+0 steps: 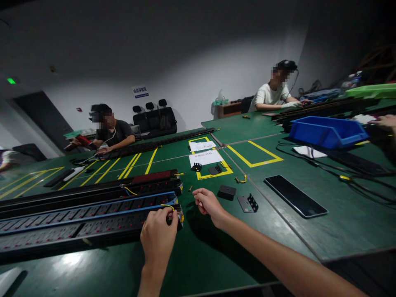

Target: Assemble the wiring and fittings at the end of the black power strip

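Here we have the broad green desk, glossy and taped in yellow. Across its left side runs the long black socket strip, ridged with rectangular outlets and dotted red, its left end cut off from our view. The blue bin, smooth and slope-sided, sits well away on the right. Now the left hand: bent fingers at the strip's right end, masking part of it (we cannot tell whether they grip anything). And the right hand, apart from it, fingers curled together; any small piece between them escapes us. Near it lie a perforated angled bracket and a matte black block; a thin yellow wire arcs by the left fingertips.
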{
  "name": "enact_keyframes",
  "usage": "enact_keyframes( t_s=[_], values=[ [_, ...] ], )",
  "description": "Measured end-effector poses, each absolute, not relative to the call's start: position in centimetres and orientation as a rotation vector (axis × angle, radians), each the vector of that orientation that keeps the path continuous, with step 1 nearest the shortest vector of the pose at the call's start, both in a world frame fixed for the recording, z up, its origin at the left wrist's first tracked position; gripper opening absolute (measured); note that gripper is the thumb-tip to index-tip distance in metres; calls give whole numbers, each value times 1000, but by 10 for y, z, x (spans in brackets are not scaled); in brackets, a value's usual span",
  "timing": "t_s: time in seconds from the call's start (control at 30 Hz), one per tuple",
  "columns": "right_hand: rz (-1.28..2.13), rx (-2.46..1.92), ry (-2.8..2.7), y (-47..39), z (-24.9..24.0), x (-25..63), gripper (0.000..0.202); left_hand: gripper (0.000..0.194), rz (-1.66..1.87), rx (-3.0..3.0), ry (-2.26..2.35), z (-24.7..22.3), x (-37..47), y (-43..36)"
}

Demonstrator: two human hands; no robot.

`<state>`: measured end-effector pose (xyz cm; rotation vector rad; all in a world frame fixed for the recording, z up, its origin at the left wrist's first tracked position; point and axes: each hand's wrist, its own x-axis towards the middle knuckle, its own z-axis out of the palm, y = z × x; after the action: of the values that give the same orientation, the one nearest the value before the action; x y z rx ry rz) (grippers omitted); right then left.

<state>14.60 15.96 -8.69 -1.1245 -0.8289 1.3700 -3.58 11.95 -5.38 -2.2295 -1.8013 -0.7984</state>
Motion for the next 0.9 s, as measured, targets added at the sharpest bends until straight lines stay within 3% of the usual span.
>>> enact_keyframes(
  t_s=[0.37, 0.9],
  values=[
    [1364, -1162, -840, 160, -86, 145, 24, 20, -407, -2218, -2006, -31, -22, 127],
    [1375, -1155, -839, 160, -87, 146, 23, 23, -445, -2242, -1999, -35, -22, 125]
  ],
)
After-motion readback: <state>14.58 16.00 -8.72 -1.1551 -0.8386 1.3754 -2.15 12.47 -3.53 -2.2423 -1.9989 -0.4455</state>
